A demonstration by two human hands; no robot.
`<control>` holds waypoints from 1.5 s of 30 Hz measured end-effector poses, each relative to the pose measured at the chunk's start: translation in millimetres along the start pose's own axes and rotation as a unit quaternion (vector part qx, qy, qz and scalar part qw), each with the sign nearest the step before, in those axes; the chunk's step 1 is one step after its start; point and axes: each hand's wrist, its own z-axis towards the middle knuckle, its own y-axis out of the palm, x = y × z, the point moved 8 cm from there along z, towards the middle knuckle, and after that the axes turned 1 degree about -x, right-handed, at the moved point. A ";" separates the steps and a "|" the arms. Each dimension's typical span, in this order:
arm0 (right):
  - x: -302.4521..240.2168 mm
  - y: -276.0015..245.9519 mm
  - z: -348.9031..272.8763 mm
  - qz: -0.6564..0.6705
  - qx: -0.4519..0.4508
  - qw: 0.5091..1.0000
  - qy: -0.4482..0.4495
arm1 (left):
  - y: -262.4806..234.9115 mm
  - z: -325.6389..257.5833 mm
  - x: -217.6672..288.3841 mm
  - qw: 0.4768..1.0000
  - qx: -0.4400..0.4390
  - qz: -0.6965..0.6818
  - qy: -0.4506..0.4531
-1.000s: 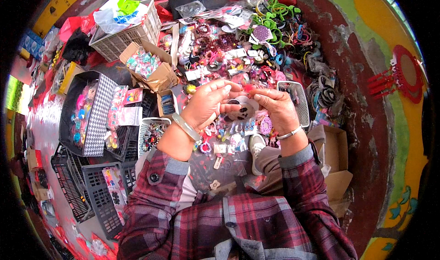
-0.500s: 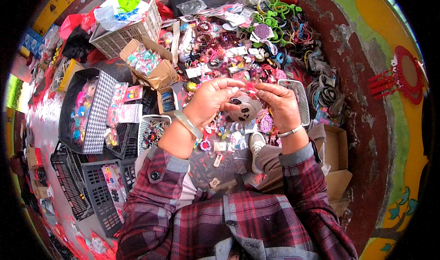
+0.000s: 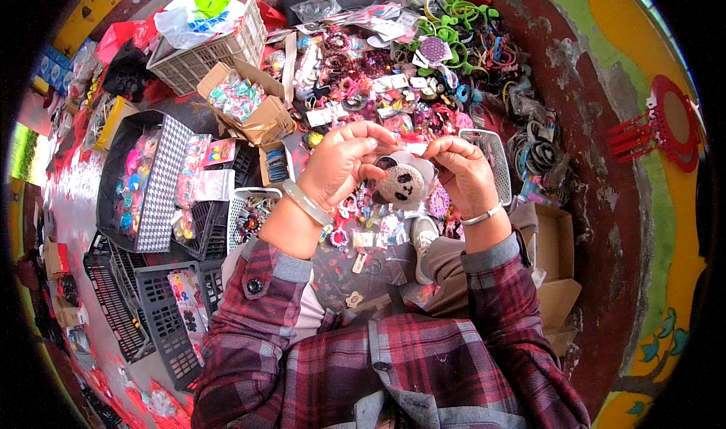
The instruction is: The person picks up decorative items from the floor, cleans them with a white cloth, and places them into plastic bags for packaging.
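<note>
A fuzzy panda-face plush piece [image 3: 403, 185], beige with dark eyes and ears, hangs between my hands, its face turned up toward me. My left hand [image 3: 342, 164], with a pale bangle at the wrist, curls its fingers at the panda's upper left, thumb and finger by the dark ear. My right hand [image 3: 465, 178], wearing a silver bracelet, pinches at the panda's upper right, where something greyish and thin shows beside it. The exact grip points are partly hidden by the fingers. Below and beyond lies a dense heap of hair accessories [image 3: 370, 66].
A white basket [image 3: 495, 157] stands right of my hands, another [image 3: 236, 221] to the left. Farther left are a cardboard box [image 3: 265, 119] of small packets, a houndstooth-sided bin [image 3: 160, 191] and black crates [image 3: 166, 308]. An opened carton [image 3: 556, 247] sits by my right knee.
The panda has turned so that its face shows more fully. My left fingertips have drawn back slightly to the left, and the gap between the two hands' fingertips has widened.
</note>
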 end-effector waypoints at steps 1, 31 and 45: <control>-0.6 1.0 -0.4 0.000 0.000 1.000 0.003 | 1.5 0.1 0.7 1.000 0.002 -0.007 0.000; -8.3 10.7 -1.6 -0.289 0.025 0.954 -0.077 | 10.6 6.4 -26.3 0.951 -0.068 0.298 0.040; -11.6 -3.1 -2.3 -0.289 0.031 0.956 -0.034 | 9.8 1.3 -2.2 0.944 -0.013 0.321 0.082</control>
